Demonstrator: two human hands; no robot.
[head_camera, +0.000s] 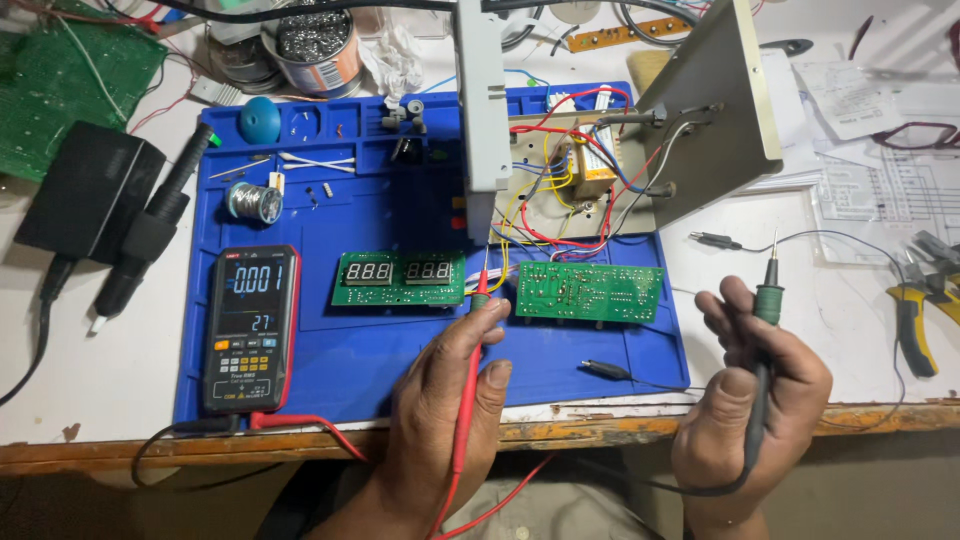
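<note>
Left hand (445, 400) pinching red probe (470, 380), tip nearing green circuit board (588, 292); right hand (750, 400) gripping black probe (765, 330), raised at 3 o'clock, untouched.

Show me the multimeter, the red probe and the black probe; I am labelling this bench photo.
multimeter (250, 330), head view, on its keypad body below the screen.
red probe (470, 375), head view, on its shaft in the left hand (445, 400).
black probe (768, 305), head view, on its green collar, in the right hand (750, 400).
</note>
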